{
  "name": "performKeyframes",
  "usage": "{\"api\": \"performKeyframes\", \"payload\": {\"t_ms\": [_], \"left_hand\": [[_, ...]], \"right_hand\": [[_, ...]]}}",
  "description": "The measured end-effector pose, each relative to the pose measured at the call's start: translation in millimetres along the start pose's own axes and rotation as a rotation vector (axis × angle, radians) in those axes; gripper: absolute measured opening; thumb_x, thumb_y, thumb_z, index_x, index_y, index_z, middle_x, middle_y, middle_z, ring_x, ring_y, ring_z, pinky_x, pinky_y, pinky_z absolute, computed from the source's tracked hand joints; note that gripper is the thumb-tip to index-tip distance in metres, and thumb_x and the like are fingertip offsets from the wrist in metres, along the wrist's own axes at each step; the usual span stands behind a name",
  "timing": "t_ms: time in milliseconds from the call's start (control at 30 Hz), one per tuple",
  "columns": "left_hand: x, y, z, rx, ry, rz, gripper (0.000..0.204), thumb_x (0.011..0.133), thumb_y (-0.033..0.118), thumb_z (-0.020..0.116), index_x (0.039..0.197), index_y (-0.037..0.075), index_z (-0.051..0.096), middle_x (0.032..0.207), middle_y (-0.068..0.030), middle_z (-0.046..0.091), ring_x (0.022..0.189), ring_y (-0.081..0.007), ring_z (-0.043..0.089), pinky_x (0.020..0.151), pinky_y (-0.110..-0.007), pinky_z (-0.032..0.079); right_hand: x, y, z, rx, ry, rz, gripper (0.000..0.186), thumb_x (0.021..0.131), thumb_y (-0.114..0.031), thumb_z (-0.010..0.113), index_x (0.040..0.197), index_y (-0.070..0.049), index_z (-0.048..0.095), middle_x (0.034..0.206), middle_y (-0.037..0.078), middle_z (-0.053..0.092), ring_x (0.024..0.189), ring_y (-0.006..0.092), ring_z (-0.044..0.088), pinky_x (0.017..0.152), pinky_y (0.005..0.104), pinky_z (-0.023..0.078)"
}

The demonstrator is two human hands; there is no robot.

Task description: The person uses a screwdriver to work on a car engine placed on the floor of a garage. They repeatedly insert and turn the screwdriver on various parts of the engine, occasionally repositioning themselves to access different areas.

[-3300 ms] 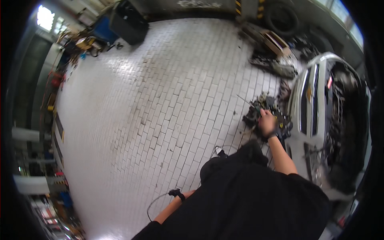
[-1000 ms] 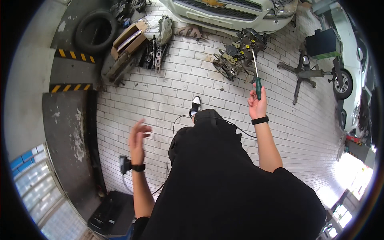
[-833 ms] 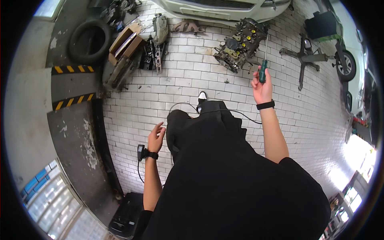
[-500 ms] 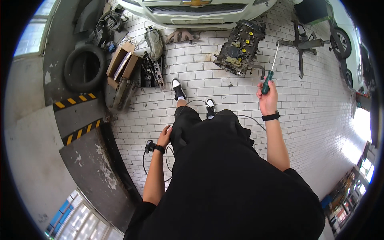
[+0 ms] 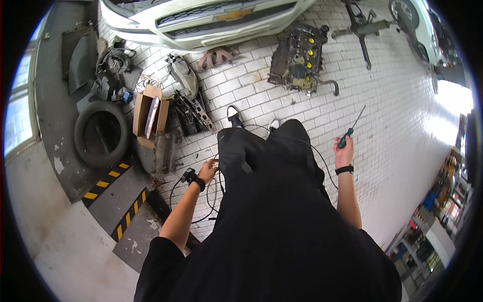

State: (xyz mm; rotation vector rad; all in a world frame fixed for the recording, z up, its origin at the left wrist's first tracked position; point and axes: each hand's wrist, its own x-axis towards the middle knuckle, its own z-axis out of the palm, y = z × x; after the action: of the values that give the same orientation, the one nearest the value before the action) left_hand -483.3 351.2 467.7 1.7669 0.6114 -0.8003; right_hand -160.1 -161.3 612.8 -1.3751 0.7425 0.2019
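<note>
My right hand [image 5: 344, 152] is closed around the dark green handle of a screwdriver [image 5: 348, 137], out over the floor to the right of my legs. The thin metal shaft points up and away to the right, its tip touching nothing. On the other side, my left hand [image 5: 207, 171] hangs beside my left thigh, its fingertips by the leg of my black shorts [image 5: 233, 153]. Its fingers look loosely spread, and I see nothing held in them. A black cable [image 5: 171, 196] loops near that wrist, which carries a small black device [image 5: 188, 175].
Ahead on the white tiled floor lies an engine [image 5: 298, 60] with yellow caps. Beyond stands a white car [image 5: 201, 22]. To the left are a tire [image 5: 83, 133], an open cardboard box [image 5: 142, 116] and a rusty manifold [image 5: 214, 58]. An engine stand [image 5: 361, 29] sits far right.
My view has turned and shifted, so the floor parts appear tilted. My right hand with the screwdriver is lower and closer to me. The left hand stays by my thigh.
</note>
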Motion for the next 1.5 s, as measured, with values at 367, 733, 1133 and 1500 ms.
{"api": "performKeyframes", "payload": {"t_ms": [367, 733, 1133, 1500], "left_hand": [[-160.2, 85.7, -17.2, -0.663, -0.730, -0.535, 0.107, 0.089, 0.029, 0.080, 0.167, 0.013, 0.008, 0.137, -0.0148, 0.066, 0.124, -0.0252, 0.063, 0.095, -0.049, 0.055], [-166.9, 97.9, 19.7, -0.793, -0.481, -0.591, 0.091, 0.092, 0.026, 0.077, 0.162, 0.012, 0.020, 0.129, -0.0123, 0.069, 0.113, -0.0214, 0.064, 0.085, -0.041, 0.054], [-138.4, 124.8, -27.3, -0.709, -0.476, -0.657, 0.075, 0.094, 0.022, 0.073, 0.157, 0.010, 0.034, 0.119, -0.0096, 0.071, 0.100, -0.0173, 0.066, 0.075, -0.033, 0.053], [-76.9, 182.0, -112.2, -0.594, -0.315, -0.779, 0.061, 0.097, 0.019, 0.069, 0.152, 0.009, 0.046, 0.111, -0.0072, 0.074, 0.088, -0.0135, 0.068, 0.066, -0.025, 0.052]], "right_hand": [[9.3, -12.7, 58.7, -0.006, -0.074, -0.034, 0.026, 0.106, -0.031, 0.055, 0.115, -0.006, 0.054, 0.087, 0.016, 0.067, 0.062, 0.0165, 0.055, 0.056, 0.0288, 0.043], [30.7, -22.6, 69.8, 0.080, -0.117, -0.031, 0.028, 0.106, -0.031, 0.054, 0.116, -0.005, 0.054, 0.086, 0.015, 0.068, 0.062, 0.0174, 0.056, 0.058, 0.0303, 0.044], [31.7, -15.5, 71.3, 0.184, -0.122, -0.061, 0.025, 0.106, -0.029, 0.054, 0.113, -0.005, 0.055, 0.080, 0.015, 0.068, 0.057, 0.0174, 0.057, 0.053, 0.0292, 0.042], [9.9, -19.8, 39.9, 0.172, -0.059, -0.140, 0.025, 0.109, -0.028, 0.054, 0.121, -0.006, 0.054, 0.086, 0.014, 0.071, 0.062, 0.0130, 0.059, 0.057, 0.0280, 0.044]]}}
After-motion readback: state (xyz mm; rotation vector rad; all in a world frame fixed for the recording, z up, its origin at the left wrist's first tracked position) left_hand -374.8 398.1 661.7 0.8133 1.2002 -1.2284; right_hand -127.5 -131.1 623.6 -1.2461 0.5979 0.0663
